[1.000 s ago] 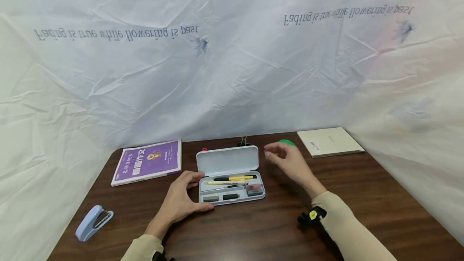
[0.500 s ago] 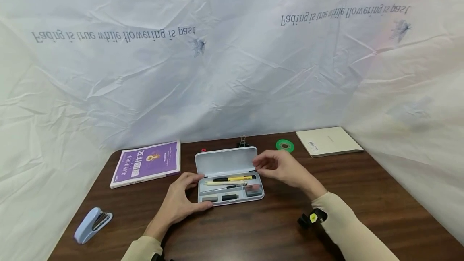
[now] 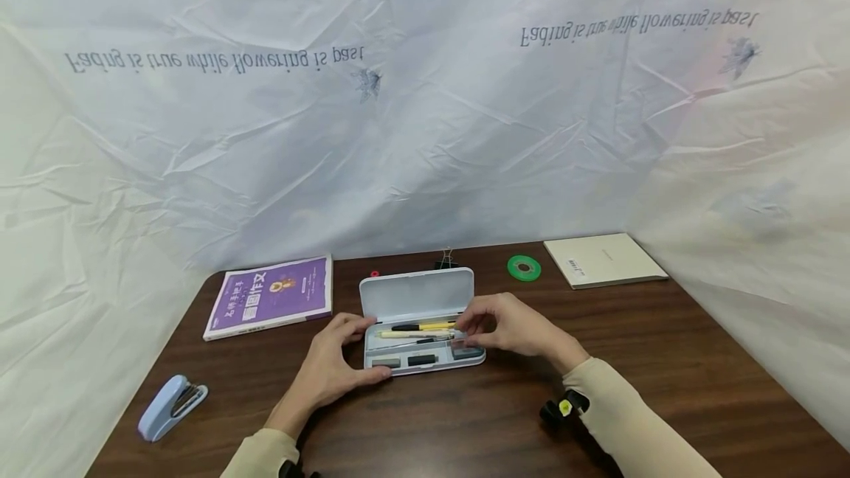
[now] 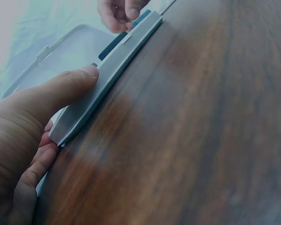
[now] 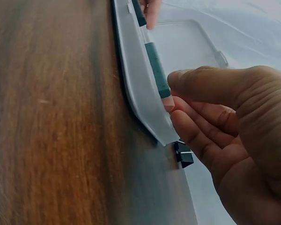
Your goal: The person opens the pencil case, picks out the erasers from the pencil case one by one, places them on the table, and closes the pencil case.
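An opened pale pencil case (image 3: 417,292) lies mid-table, lid tilted back. My left hand (image 3: 332,356) grips its left end, thumb along the front wall and fingers round the side. Inside are a yellow and black pen (image 3: 434,326), a pale yellow pen (image 3: 408,334), a grey block (image 3: 387,363) and a black block (image 3: 423,360). My right hand (image 3: 514,327) reaches into the right end. In the right wrist view its thumb and fingertips pinch a small pink eraser (image 5: 168,103) beside a dark teal block (image 5: 157,70). The thumb partly hides the eraser in the head view.
A purple book (image 3: 272,297) lies back left, a light blue stapler (image 3: 171,408) front left. Behind the case are a black binder clip (image 3: 446,264) and a small red ring (image 3: 375,274). A green tape roll (image 3: 524,268) and cream notebook (image 3: 604,260) lie back right.
My right hand has come from beside the lid, in front of the green tape roll, left and down into the case's right end. My left hand keeps its grip on the case.
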### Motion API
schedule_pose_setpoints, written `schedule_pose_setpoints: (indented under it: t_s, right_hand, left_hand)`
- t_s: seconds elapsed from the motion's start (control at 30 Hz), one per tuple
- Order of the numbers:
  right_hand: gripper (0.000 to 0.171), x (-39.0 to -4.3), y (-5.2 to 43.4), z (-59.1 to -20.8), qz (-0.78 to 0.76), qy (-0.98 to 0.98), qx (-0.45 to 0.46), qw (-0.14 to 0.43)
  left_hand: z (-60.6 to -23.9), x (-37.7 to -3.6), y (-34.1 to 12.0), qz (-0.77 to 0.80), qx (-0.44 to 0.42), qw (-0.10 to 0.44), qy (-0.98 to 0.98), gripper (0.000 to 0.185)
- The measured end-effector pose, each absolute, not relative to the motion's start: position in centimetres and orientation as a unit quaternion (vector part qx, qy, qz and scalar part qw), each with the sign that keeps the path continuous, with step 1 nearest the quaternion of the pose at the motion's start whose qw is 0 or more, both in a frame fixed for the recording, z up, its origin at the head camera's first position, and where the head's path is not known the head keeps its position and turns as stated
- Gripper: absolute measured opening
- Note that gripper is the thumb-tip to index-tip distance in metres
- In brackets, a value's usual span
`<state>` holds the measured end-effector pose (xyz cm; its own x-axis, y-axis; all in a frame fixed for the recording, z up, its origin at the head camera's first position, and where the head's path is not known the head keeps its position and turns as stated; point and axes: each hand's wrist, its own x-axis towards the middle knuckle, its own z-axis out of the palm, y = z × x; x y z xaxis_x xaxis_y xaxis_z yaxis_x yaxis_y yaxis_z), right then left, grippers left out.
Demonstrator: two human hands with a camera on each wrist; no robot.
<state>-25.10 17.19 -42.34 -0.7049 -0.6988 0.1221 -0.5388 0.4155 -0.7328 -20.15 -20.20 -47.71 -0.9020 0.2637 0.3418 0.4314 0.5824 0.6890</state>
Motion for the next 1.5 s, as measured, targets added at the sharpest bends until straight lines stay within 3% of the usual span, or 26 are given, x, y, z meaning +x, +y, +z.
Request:
schedule_pose_setpoints:
  t_s: [0.37,0.73,1.17,1.5]
  right_hand:
    - [0.023,-24.8,16.7,-42.1,-0.343,0.842,-0.407,0.09]
    - [0.025,-24.6,16.8,-42.3,-0.356,0.848,-0.378,0.102]
    - [0.032,-25.0,18.1,-41.0,-0.4,0.843,-0.356,0.05]
    - [0.036,-25.3,23.3,-40.2,-0.397,0.869,-0.296,-0.015]
  left_hand:
    - [-47.6,-20.2,-20.1,-0.41,-0.186,0.093,-0.888,0.09]
    - [-47.7,-20.0,-20.1,-0.412,-0.177,0.08,-0.89,0.091]
    - [-47.6,-20.1,-20.1,-0.413,-0.18,0.083,-0.889,0.091]
    - [-47.7,-20.0,-20.2,-0.411,-0.182,0.085,-0.889,0.09]
